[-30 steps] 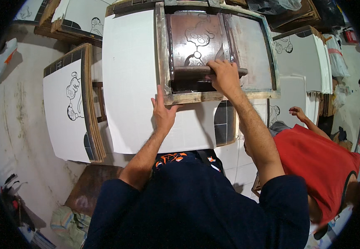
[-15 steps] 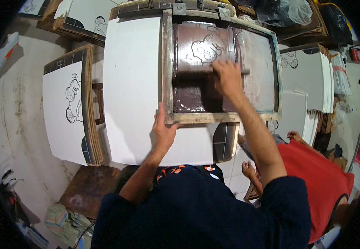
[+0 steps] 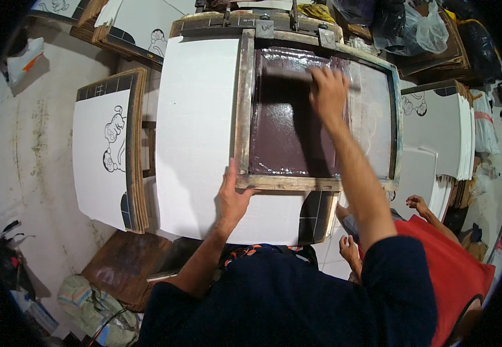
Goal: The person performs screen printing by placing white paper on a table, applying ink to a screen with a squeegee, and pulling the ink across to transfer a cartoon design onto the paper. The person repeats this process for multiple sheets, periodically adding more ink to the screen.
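Observation:
A wooden-framed printing screen lies over a white sheet on a dark-edged board. Glossy dark brown ink covers the left and middle of its mesh; the right part is pale. My right hand is closed around a squeegee near the far end of the inked area, its blade lying crosswise. At the near left corner of the frame, my left hand holds on, index finger stretched along the side and thumb against the near bar. Metal clamps sit on the far bar.
Stacked boards with sheets bearing line drawings stand left and right. A co-worker in a red top is close at my right, hands near the board. Plastic bags lie at the far right.
My right hand has pushed the squeegee away from me toward the far bar. The line drawing seen on the mesh earlier no longer shows. My left hand stays at the corner; the view has shifted.

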`<state>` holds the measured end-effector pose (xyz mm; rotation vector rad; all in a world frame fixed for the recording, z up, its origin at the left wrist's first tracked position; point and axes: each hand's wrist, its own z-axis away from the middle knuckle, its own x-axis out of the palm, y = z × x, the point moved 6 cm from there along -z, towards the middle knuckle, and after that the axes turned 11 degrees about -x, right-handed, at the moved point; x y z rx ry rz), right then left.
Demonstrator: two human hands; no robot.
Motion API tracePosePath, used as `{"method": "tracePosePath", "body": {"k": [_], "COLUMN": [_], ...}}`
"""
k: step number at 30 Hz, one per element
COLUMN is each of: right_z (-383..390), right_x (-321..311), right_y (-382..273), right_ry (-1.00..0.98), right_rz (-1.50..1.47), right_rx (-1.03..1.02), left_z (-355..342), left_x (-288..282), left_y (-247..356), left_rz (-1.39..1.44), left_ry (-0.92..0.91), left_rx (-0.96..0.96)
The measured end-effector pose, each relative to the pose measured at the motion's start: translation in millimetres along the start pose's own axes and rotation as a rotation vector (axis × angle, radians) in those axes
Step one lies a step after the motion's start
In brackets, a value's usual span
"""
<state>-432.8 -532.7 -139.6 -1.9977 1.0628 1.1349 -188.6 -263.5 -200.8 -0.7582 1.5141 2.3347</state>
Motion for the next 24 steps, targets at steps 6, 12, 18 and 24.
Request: {"method": "tracePosePath", "body": {"k": [6, 12, 18, 24], "right_z": [140, 106, -16, -80], "right_x": [-96, -198, -295, -306], "right_y": [-98, -126, -48, 69], "right_ry": [0.249, 0.577, 0.637, 0.492], "right_rz": [-0.112, 0.1, 0.408, 0.172], "right_rx": [0.074, -0.112, -0.302, 0.004], "left_z": [4, 15, -49, -95], "left_x": [-12, -82, -171, -278], "left_y": [22, 123, 114, -204], "left_rz": [0.222, 0.526, 0.44, -0.075], "left_ry": [-0.041, -0.028, -0.008, 0.304], "left_rx": [0.008, 0.196, 0.526, -0.137]}}
